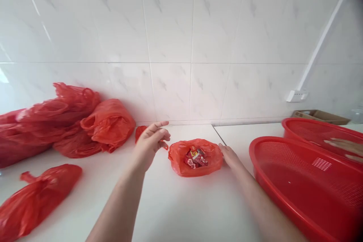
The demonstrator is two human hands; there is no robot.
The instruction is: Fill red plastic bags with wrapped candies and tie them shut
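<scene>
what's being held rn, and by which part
The open red plastic bag, by its right rim, in the right hand; the left hand holds nothing visible.

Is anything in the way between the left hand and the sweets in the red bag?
Yes, the left side of the red bag stands between the left hand and the sweets, but its top is open. A small red loop shows by the fingers; I can't tell whose.
</scene>
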